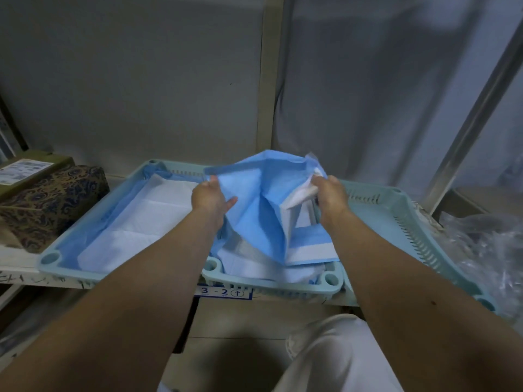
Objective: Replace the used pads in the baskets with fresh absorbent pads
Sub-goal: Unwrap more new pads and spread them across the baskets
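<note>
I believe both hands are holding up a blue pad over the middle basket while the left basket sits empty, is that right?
Not quite: the left basket is not empty. The head view shows a pad already spread flat inside it. The rest stands: the left hand and right hand hold the blue pad up over the middle basket.

Three baskets side by side on shelf (17, 268). Left basket (51, 257) holds pad laid flat (147, 219). Middle basket (271, 285) just right of it, touching, holds another pad (249, 264). Folded pad (254, 205) raised above middle basket, left hand (210, 198) gripping its left edge, right hand (329, 195) its right edge. Right basket (410, 222) beside middle one. Boxes (48, 205) left of baskets. Plastic wrap (486, 250) at far right. Label (223, 292) on shelf edge below middle basket.
</note>
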### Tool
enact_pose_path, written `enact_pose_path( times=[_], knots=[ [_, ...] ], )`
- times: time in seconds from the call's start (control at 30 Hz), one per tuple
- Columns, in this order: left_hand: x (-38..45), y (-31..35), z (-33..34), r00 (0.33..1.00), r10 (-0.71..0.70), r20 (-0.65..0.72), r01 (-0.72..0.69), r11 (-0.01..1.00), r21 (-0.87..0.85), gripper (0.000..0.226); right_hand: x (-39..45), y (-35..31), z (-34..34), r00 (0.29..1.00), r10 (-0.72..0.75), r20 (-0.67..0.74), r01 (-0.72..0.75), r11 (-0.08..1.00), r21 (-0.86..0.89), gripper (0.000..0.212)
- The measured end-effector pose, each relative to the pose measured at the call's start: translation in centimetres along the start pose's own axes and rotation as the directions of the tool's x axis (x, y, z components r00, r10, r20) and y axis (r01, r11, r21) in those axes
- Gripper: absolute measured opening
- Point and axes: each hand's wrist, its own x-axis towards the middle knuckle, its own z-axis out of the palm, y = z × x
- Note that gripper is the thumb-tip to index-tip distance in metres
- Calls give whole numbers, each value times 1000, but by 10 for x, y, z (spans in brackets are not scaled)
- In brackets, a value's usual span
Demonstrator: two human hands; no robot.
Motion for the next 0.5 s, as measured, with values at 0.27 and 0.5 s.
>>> enact_pose_path(
  times=[0.27, 0.5],
  knots=[
    [18, 8, -11, 903, 422, -82, -311, 774, 552, 37, 23, 1, -28, 969, 0, -246, -2, 1000, -8, 15],
    [5, 16, 12, 862, 507, -10, -443, 764, 469, 71, 37, 9, -11, 960, 264, -92, -250, 958, 141, 36]
  ],
)
